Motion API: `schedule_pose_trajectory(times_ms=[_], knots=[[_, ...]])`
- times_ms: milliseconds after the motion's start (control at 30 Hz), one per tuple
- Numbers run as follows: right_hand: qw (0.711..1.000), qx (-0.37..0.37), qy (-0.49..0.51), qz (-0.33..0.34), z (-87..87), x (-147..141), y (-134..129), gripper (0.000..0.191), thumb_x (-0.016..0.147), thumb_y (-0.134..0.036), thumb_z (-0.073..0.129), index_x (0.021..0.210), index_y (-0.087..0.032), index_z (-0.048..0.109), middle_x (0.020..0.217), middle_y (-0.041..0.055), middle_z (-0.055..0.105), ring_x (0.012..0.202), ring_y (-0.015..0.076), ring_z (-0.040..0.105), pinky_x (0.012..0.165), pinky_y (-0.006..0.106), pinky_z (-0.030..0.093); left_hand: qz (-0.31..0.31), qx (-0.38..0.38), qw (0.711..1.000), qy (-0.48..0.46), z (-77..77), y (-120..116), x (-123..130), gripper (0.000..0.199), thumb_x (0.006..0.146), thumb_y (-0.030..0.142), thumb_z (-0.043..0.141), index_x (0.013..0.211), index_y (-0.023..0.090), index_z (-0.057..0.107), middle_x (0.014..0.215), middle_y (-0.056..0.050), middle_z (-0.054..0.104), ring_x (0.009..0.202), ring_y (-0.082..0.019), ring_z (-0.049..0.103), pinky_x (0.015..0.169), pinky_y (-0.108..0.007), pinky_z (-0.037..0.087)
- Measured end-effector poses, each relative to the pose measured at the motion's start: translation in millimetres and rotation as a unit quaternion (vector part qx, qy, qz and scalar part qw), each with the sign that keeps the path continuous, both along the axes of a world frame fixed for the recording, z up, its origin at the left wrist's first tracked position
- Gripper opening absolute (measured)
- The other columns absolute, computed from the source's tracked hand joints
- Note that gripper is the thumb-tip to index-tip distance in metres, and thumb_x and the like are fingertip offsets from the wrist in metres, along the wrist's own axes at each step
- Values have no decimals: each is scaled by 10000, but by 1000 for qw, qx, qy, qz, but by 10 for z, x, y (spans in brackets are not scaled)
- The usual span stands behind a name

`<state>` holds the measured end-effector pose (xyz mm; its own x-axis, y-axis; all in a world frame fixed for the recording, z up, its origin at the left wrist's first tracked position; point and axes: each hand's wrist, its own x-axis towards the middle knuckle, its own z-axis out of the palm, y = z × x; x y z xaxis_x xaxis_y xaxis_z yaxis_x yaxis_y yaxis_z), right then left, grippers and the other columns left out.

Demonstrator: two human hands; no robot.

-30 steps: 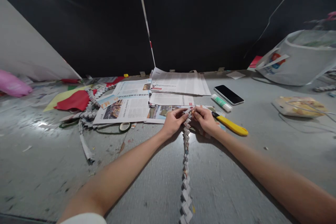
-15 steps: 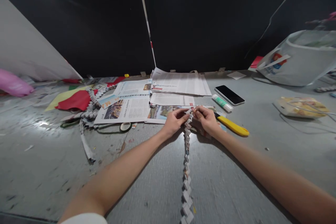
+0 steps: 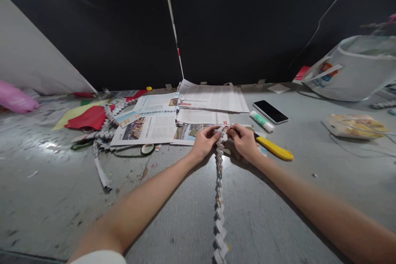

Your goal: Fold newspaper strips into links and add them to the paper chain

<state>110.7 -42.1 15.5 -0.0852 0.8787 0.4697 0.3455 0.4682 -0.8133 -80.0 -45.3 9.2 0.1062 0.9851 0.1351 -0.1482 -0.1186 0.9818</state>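
A long zigzag chain of folded paper (image 3: pixel 220 214) runs from the near edge of the view up to both hands. My left hand (image 3: pixel 204 143) is closed on its far end, thumb and fingers pinching it. Close by on the right, my right hand (image 3: pixel 243 140) pinches at the same end, its fingertips almost touching the left ones. The exact fold between the fingertips is too small to make out. Just right of the right hand lies a yellow-handled cutter (image 3: pixel 275 148), its front part partly hidden by the hand.
Newspaper sheets (image 3: pixel 148 126) and a paper stack (image 3: pixel 213 97) lie behind. Glue stick (image 3: pixel 262 121), phone (image 3: pixel 270 111), yellow-patterned pack (image 3: pixel 355 126) and white bag (image 3: pixel 359 70) are right. Red paper (image 3: pixel 88 119), more paper chain (image 3: pixel 108 126) and tape roll (image 3: pixel 147 149) are left.
The chain has shifted slightly under the hands. My fingers have moved a little at its far end; both hands keep their grip.
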Motion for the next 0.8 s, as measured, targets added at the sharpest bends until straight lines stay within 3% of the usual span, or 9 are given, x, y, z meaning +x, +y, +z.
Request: schedule_pose_trajectory(times_ms=[500, 667, 800], knots=[[1000, 6, 0, 11, 3, -6, -14, 197, 976, -351, 599, 826, -244, 669, 740, 25, 712, 703, 220, 632, 708, 352, 486, -12, -6, 1000, -25, -7, -2, -19, 620, 710, 579, 1005, 1119, 149, 824, 905, -62, 765, 781, -139, 641, 740, -288, 504], [998, -16, 62, 14, 40, 4, -24, 315, 1012, -465, 638, 796, -237, 659, 705, 27, 681, 675, 207, 616, 680, 346, 501, 9, -70, 993, -99, -56, 63, -30, 773, 616, 605, 1045, 1188, 144, 803, 872, -47, 756, 716, -127, 629, 678, -275, 494], [988, -75, 128, 40, 43, -32, 0, 295, 950, -515, 746, 945, -221, 724, 862, 60, 756, 756, 217, 684, 705, 352, 563, -21, -100, 987, -123, -76, 83, -41, 777, 644, 562, 1048, 1238, 139, 779, 909, -53, 770, 710, -130, 646, 691, -289, 518]])
